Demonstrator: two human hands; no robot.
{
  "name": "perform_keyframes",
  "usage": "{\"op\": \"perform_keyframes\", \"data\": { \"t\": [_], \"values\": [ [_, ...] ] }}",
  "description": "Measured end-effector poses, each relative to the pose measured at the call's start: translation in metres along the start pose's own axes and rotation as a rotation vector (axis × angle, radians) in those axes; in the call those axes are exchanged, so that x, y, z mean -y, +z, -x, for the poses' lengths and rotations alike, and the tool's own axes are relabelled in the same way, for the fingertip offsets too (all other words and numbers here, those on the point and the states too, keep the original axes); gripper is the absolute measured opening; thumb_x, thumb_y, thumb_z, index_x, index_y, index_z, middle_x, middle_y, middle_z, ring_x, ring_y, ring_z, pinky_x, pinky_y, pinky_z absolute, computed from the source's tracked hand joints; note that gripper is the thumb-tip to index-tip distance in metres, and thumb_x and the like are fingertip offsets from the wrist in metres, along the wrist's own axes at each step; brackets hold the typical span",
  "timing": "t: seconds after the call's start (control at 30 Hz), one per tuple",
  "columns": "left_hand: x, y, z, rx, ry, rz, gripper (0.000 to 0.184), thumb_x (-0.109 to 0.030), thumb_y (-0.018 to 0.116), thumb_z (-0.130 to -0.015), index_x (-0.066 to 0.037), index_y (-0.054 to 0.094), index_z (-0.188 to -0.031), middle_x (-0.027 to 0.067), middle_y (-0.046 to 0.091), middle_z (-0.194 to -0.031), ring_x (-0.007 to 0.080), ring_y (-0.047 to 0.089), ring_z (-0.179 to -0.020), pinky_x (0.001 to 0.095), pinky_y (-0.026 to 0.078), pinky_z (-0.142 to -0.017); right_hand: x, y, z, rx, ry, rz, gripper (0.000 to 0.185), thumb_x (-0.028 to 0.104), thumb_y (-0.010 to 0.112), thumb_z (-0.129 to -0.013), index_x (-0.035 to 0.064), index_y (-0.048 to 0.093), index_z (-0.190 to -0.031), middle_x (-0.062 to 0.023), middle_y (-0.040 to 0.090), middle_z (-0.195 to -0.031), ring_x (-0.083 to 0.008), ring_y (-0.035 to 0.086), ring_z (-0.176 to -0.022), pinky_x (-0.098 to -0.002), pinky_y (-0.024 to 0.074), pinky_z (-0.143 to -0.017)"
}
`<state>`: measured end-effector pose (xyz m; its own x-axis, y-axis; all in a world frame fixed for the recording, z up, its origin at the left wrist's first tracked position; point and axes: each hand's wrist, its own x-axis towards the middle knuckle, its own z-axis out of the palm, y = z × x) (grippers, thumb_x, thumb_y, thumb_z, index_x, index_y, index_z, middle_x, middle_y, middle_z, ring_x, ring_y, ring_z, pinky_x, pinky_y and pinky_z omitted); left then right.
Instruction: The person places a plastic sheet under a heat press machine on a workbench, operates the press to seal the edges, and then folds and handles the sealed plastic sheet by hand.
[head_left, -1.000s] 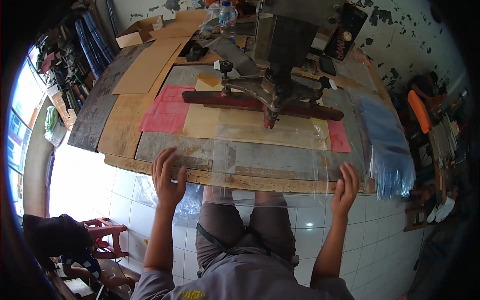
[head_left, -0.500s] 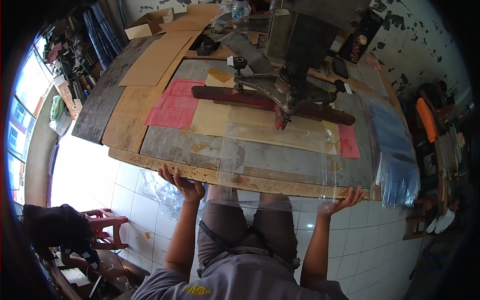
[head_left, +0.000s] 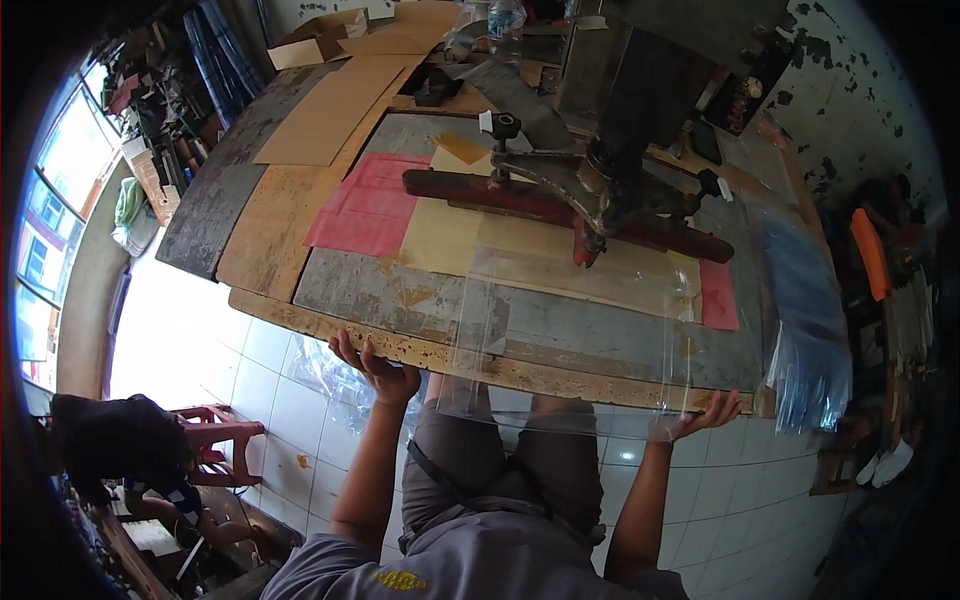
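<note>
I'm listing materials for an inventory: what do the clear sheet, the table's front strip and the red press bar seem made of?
Clear sheet: probably thin, glossy plastic; see-through, with bright glints.
Front strip: apparently unvarnished wood; tan, pitted.
Red press bar: likely painted metal, though wood is possible; dark, uneven red.

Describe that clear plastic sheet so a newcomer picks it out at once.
Find the dark metal press over the broad wooden worktable. In front of its long, dark-red bar, a flat, colourless plastic sheet overhangs the table's front edge near the person's right hand. Unlike the bluish, layered plastic pile at the table's right, this sheet lets the grey board beneath show through.
</note>
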<state>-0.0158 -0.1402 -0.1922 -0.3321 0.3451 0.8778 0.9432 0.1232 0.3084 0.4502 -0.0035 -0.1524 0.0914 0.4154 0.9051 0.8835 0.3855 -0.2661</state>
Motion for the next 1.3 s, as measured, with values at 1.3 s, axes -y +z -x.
{"op": "perform_keyframes", "data": {
  "t": [1.3],
  "values": [
    [0.0058,0.0053,0.0041,-0.03,0.013,-0.033,0.092,-0.05,0.072,-0.087,-0.02,0.018,-0.155,0.0273,0.014,-0.163,0.0509,0.004,-0.154,0.0705,0.003,-0.12,-0.0055,0.0034,0.0028,-0.019,-0.025,0.0,0.064,0.057,0.016,-0.107,0.0112,0.045,-0.143,-0.0192,0.033,-0.159,-0.0418,0.016,-0.153,-0.0648,0.0081,-0.123]
  ]
}}
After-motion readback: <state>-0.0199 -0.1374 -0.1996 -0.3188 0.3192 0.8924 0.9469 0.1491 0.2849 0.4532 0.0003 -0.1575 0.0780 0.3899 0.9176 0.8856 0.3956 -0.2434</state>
